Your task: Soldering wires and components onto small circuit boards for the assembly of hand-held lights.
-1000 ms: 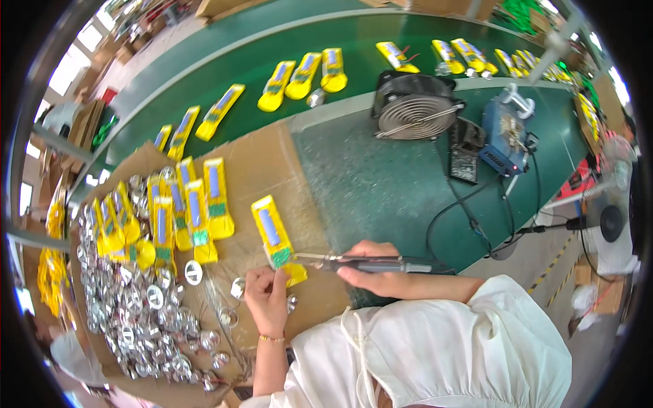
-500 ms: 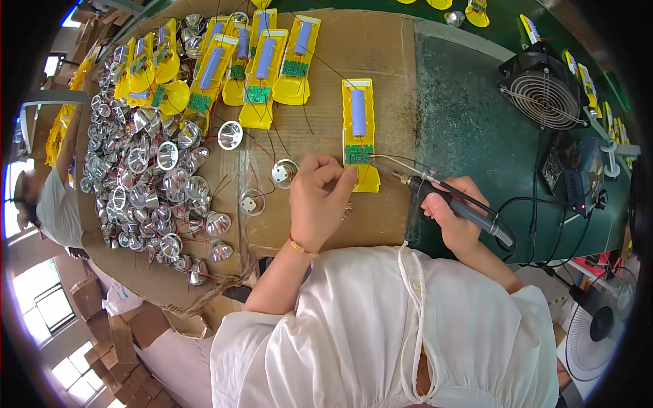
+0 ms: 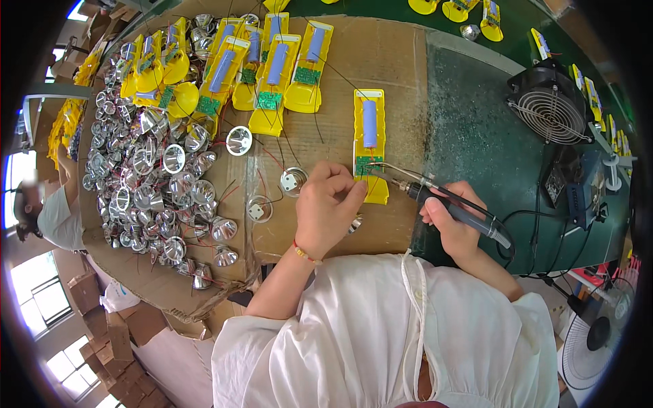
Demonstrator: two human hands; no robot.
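On the cardboard lies a yellow plastic housing point(image 3: 378, 190) with a lilac cylindrical battery point(image 3: 369, 125) and a small green circuit board point(image 3: 361, 163). My right hand point(image 3: 454, 221) grips a soldering iron point(image 3: 454, 212) with a thin metal feed tube alongside; its tip meets the board. Beside the board's lower left, my left hand point(image 3: 331, 207) is closed in a pinch, and what its fingertips hold is too small to make out. A shiny reflector point(image 3: 355, 223) peeks out from under that hand. Left of it lie two more reflectors with wires, one point(image 3: 293, 181) close by.
A heap of silvery reflectors point(image 3: 146, 197) covers the left side, with several filled yellow housings point(image 3: 275, 68) behind. On the green mat at right stand a metal-grilled fan point(image 3: 549, 109) and a blue box-shaped unit point(image 3: 583, 197) with cables. Another person point(image 3: 58, 217) is at far left.
The whole view has shifted slightly, so things sit lower and further right. The iron's tip has moved a little left over the board. More of the reflector under my left hand shows.
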